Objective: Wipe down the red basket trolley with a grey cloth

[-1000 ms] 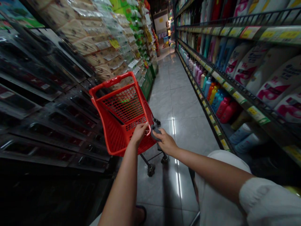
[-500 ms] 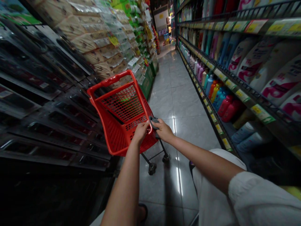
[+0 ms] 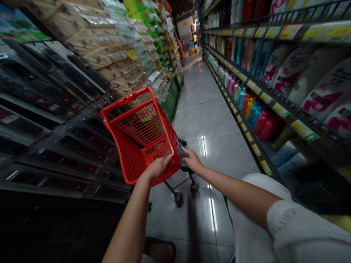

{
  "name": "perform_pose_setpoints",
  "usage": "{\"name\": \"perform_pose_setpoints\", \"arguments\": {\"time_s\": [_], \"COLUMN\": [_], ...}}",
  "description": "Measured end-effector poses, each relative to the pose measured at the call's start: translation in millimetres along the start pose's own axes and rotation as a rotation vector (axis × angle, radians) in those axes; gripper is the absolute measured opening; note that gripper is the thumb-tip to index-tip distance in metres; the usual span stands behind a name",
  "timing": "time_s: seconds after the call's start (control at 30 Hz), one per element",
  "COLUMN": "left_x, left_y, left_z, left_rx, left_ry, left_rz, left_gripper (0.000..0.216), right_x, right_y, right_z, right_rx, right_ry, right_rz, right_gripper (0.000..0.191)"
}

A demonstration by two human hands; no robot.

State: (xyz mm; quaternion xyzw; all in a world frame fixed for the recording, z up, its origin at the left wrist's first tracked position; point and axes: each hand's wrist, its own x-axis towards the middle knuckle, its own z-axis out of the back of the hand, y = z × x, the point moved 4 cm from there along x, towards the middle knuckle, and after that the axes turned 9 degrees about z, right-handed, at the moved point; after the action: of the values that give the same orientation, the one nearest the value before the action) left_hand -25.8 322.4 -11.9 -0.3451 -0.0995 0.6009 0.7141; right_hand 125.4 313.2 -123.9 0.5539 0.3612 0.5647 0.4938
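A red plastic shopping cart [image 3: 137, 146] on small black wheels stands in a shop aisle, close to the left shelves. My left hand [image 3: 157, 167] is closed over the cart's near rim. My right hand [image 3: 192, 160] grips the grey handle [image 3: 182, 151] at the cart's back right corner. The basket looks empty through its mesh.
Dark packaged goods [image 3: 55, 120] fill the left shelves, with paper-wrapped packs [image 3: 109, 51] above. The right shelves [image 3: 274, 106] hold detergent bottles and pouches with yellow price tags. A glossy grey tiled floor [image 3: 214, 120] runs ahead down the aisle.
The cart has tilted and shifted slightly toward me and the left shelves. My left hand slid lower along the rim; my right hand stays on the grey handle.
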Motion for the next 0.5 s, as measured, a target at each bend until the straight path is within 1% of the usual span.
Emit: {"name": "perform_pose_setpoints", "arguments": {"time_s": [0.07, 0.1, 0.13, 0.23, 0.3, 0.37, 0.43, 0.5], "left_x": [-3, -4, -4, -5, -5, -5, -5, -4], "left_y": [1, 0, -1, -1, 0, 2, 5, 6], "left_z": [-1, -2, -4, -4, -2, -1, -1, -2], "left_rx": [0.038, 0.049, 0.06, 0.093, 0.103, 0.101, 0.097, 0.1], "left_ry": [-0.058, -0.069, -0.064, -0.045, -0.038, -0.034, -0.02, -0.01], "left_rz": [-0.002, -0.011, -0.017, -0.017, -0.007, -0.001, 0.003, 0.007], "left_gripper": [0.049, 0.05, 0.05, 0.052, 0.052, 0.051, 0.052, 0.054], "right_x": [-2, -5, -9, -19, -18, -11, -4, -4], "right_y": [1, -1, -6, -25, -29, -19, -3, 9], "right_z": [-11, -16, -20, -29, -31, -30, -25, -22], "right_rx": [-0.03, -0.057, -0.09, -0.156, -0.137, -0.074, 0.003, 0.057], "right_ry": [0.014, 0.025, 0.037, 0.078, 0.074, 0.032, 0.001, 0.006], "right_rz": [0.097, 0.109, 0.083, -0.093, -0.14, -0.072, 0.07, 0.202], "right_gripper": [0.067, 0.068, 0.069, 0.069, 0.068, 0.068, 0.068, 0.069]}}
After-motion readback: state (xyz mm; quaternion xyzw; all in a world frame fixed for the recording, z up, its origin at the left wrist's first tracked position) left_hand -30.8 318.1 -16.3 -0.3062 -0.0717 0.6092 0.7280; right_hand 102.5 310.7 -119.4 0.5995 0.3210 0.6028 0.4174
